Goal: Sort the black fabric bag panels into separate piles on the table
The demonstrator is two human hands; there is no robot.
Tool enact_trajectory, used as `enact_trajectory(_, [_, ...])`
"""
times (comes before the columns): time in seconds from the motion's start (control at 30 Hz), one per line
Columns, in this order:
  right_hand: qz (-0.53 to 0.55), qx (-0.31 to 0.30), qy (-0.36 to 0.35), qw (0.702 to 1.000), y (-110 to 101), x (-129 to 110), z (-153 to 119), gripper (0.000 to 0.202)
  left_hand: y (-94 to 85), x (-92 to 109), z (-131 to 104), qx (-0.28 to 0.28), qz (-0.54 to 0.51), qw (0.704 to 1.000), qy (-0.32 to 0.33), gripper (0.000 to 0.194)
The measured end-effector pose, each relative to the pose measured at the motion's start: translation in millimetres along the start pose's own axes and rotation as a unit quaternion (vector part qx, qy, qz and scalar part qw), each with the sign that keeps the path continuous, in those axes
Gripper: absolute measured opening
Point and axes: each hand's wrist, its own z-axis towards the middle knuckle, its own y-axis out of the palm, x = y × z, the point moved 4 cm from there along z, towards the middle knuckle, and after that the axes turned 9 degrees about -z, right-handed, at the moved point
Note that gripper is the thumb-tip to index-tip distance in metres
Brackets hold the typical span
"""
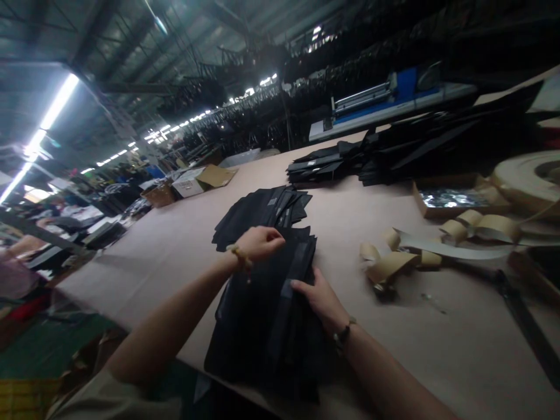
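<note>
A stack of flat black fabric panels [258, 326] lies at the near edge of the table, a grey strip running along its right side. My right hand [321, 300] grips that side, thumb on top over a pale patch and fingers at the edge. Over the far part of the stack is my left hand [260, 242], its fingers curled together; whatever may be in them is hidden. Just beyond it, a second fanned pile of black panels [249, 210] rests on the table.
Curled tan tape [394, 265] trails across the table on the right, near a large tape roll [525, 178] and a shallow box [459, 201] of shiny bits. More black pieces [324, 163] are heaped at the back. An open carton [192, 184] stands far left.
</note>
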Motion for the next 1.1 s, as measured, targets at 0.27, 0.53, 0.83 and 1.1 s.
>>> enact_trajectory(0.27, [0.022, -0.099, 0.022, 0.995, 11.5, -10.7, -14.3, 0.08, -6.1, -52.1, 133.3, 0.153, 0.048, 0.978, -0.133, 0.071])
enact_trajectory(0.53, [0.032, -0.074, 0.068, 0.994, 5.7, 0.5, -3.6, 0.078, -54.7, -98.1, 145.3, 0.172, 0.038, 0.967, -0.186, 0.054])
enact_trajectory(0.83, [0.035, -0.122, 0.054, 0.99, 12.8, -1.8, -14.3, 0.079, 14.9, -38.9, 155.5, 0.12, 0.077, 0.978, -0.155, 0.094])
enact_trajectory(1.1, [0.055, -0.122, 0.072, 0.988, 13.1, -4.0, -16.0, 0.081, -21.0, -59.1, 154.3, 0.093, -0.004, 0.981, -0.171, 0.071])
